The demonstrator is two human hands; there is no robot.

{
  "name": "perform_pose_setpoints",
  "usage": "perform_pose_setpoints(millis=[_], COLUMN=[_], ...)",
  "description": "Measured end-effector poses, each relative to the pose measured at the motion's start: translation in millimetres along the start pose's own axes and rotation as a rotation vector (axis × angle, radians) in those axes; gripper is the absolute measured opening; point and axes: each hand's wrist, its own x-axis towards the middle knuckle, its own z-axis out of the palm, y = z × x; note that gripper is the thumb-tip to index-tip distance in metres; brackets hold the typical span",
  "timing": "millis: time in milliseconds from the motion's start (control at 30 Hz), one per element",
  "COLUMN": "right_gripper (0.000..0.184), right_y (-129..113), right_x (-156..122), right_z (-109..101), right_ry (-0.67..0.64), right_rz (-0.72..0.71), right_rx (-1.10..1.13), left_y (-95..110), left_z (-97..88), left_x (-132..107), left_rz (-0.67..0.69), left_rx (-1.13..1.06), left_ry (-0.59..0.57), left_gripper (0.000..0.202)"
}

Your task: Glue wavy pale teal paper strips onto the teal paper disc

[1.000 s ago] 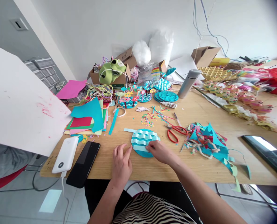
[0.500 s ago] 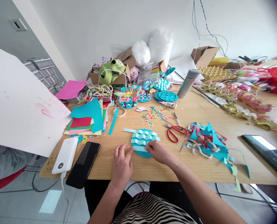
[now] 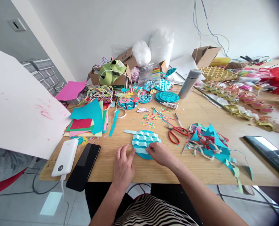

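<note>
A round blue paper disc point(image 3: 144, 132) lies flat on the table before me, with wavy pale blue paper strips point(image 3: 146, 137) across it. A flatter pale paper strip point(image 3: 141, 150) crosses its lower part. My right hand point(image 3: 159, 153) is closed, its curled fingers pressed on this strip toward the disc's right side; the fingertips are partly hidden. My left hand point(image 3: 124, 163) rests on the table with fingers apart, one fingertip at the strip's left end. Another pale strip end point(image 3: 129, 131) sticks out at the disc's upper left.
Red-handled scissors point(image 3: 174, 137) and a scrap pile point(image 3: 207, 141) lie to the right. Coloured sheets point(image 3: 98, 121), a white power bank point(image 3: 65, 157) and a black phone point(image 3: 83, 166) are at left. Farther back are a glue bottle point(image 3: 170, 105), stacked blue discs point(image 3: 169, 97) and a grey flask point(image 3: 190, 84).
My left hand has edged slightly right, toward the strip's left end. My right hand stays on the strip in nearly the same place.
</note>
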Motion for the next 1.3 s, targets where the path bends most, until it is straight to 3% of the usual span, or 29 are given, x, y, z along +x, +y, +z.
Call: perform_pose_setpoints(millis=[1300], right_gripper=[0.028], right_y=[1.6], right_x=[1.0], right_z=[5.7], right_ry=[0.034], right_rz=[-0.006], right_rx=[-0.057], left_y=[1.2], left_z=[3.2], left_x=[1.1], left_rz=[0.036], left_rx=[0.118], left_ry=[-0.041], left_gripper=[0.052])
